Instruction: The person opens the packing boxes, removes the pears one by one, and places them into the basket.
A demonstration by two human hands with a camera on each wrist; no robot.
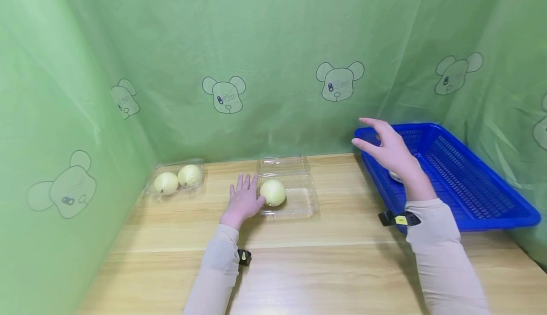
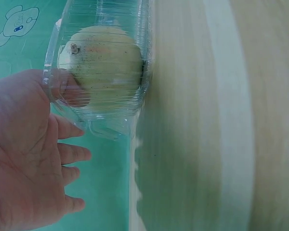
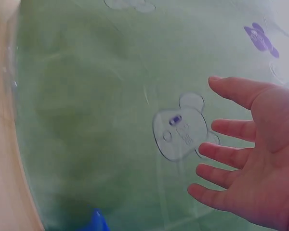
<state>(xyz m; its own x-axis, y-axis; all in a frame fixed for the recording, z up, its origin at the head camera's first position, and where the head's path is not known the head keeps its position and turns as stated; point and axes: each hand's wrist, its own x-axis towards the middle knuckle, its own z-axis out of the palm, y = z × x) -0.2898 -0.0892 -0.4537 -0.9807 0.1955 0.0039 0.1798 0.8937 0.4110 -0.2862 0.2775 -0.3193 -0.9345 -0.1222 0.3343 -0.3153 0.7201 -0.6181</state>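
A round, pale yellow fruit, pear-like, (image 1: 272,192) sits in the left part of a clear plastic clamshell box (image 1: 301,203), whose lid is folded back. My left hand (image 1: 243,202) is at the box's left side, fingers straight. Its thumb reaches over the box edge beside the fruit (image 2: 103,62); whether it touches the fruit I cannot tell. My right hand (image 1: 395,151) hangs in the air over the left rim of a blue basket (image 1: 466,182), thumb and fingers apart, holding nothing. Behind the right wrist a whitish thing (image 1: 395,176) in the basket is mostly hidden.
Another clear plastic box (image 1: 197,164) with two similar pale fruits (image 1: 165,183) stands at the back left of the wooden table (image 1: 320,277). Green curtain (image 1: 282,34) printed with bear heads closes off the back and both sides.
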